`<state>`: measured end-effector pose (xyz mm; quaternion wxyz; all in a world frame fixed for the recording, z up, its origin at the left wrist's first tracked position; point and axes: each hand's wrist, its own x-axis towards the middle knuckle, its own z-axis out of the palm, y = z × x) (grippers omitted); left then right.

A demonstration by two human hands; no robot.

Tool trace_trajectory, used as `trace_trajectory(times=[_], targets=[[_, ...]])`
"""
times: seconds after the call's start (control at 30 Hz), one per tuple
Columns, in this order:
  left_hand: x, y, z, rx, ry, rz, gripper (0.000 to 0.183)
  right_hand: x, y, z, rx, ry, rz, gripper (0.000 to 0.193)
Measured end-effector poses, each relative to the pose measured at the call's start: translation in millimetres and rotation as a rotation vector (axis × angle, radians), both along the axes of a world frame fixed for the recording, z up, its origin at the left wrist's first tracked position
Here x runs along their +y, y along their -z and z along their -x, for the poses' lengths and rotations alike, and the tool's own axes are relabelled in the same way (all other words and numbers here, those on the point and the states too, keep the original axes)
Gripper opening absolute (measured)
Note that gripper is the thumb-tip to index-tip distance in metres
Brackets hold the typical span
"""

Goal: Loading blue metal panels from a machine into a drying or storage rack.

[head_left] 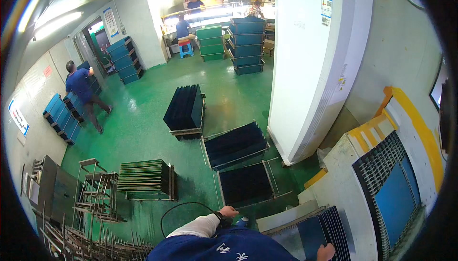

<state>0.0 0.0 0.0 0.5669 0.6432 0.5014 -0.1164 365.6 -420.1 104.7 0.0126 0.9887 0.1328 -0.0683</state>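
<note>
My left hand (229,212), in a pale sleeve with a dark band at the wrist, is held in front of my body with its fingers curled. No object shows in it. My right hand (326,252) is low at the right, fingers closed at the near edge of a blue panel (312,232). Several dark, thin panels (336,227) stand upright in a row beside that one. To the right, another blue panel (396,204) lies on a slanted conveyor (379,165) with rows of small rollers.
Racks of dark panels (236,144) stand on the green floor ahead. Left are a rack of green-edged panels (145,177) and bare metal racks (95,189). A tall white cabinet (310,70) rises at right. A person in blue (81,87) handles racks far left; others sit farther back.
</note>
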Motion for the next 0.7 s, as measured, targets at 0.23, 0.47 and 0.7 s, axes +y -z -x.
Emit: trace_trajectory(times=[0.23, 0.47, 0.7], targets=[[-7.9, 1.8, 11.8, 0.012, 0.007, -0.016, 0.041, 2.1, -6.1, 8.5, -0.086, -0.194, -0.096, 0.038], [-15.9, 4.5, 15.1, 0.024, -0.03, -0.022, 0.04, -12.8, -0.9, 9.9, -0.088, -0.257, -0.119, 0.036], [-24.8, -2.9, 10.9, 0.018, -0.029, 0.013, 0.042, 19.5, -40.6, 20.5, -0.077, -0.025, -0.111, 0.021]])
